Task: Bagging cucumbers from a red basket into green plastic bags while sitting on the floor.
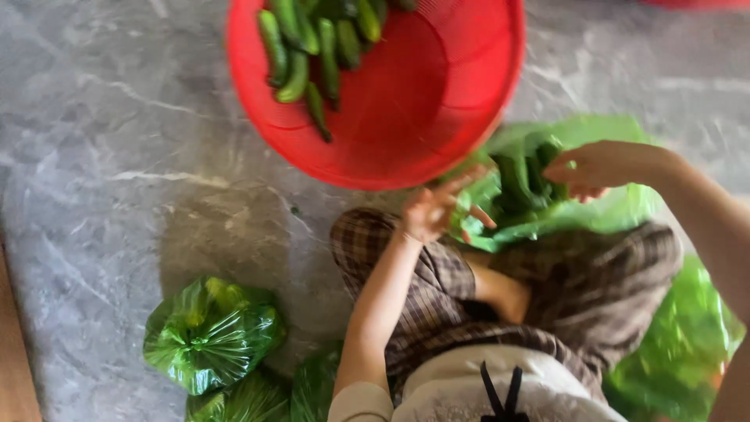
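I sit cross-legged on a grey marble floor. A round red plastic basket lies in front of me with several green cucumbers piled at its far left side. Over my lap lies an opened green plastic bag with more cucumbers in it. My left hand hovers with fingers spread at the bag's left edge, just below the basket rim. My right hand reaches into the bag from the right, fingers curled at the cucumbers; whether it grips one is unclear.
A knotted green bag sits on the floor at my left, with two more green bags beside it. Another green bag lies at my right knee. A wooden edge runs along the far left.
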